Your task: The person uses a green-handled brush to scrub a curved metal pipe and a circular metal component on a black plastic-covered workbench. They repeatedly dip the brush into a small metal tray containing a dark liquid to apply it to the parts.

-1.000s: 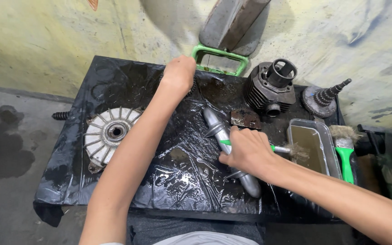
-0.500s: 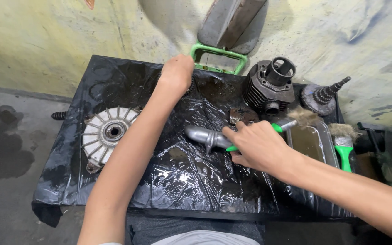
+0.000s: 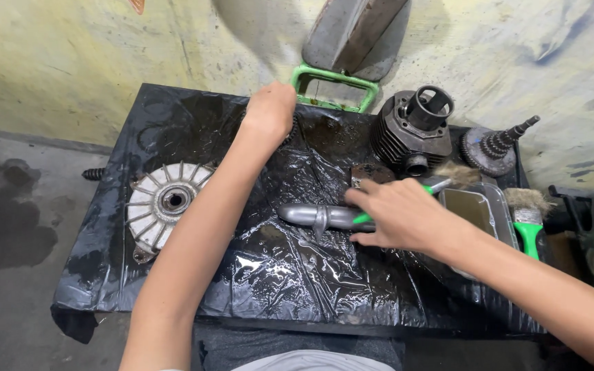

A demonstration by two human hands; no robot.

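Observation:
My right hand [image 3: 397,216] grips a green-handled paintbrush [image 3: 441,182] whose bristles point right, over the tray. The same hand rests on a silver tapered metal part [image 3: 314,215] lying crosswise on the wet black plastic sheet [image 3: 269,275]. My left hand [image 3: 269,110] reaches to the back of the table and closes over a dark toothed part, mostly hidden beneath it.
A finned silver hub [image 3: 163,203] lies at the left. At the back stand a dark finned engine cylinder [image 3: 410,130], a gear shaft [image 3: 496,148] and a green frame [image 3: 335,86]. A tray of brownish liquid [image 3: 472,206] and a second green brush [image 3: 529,220] sit at the right.
The silver part has swung from lying lengthwise to lying crosswise under my right hand. The brush has moved up, its bristles now over the tray's far end. My left hand has stayed put.

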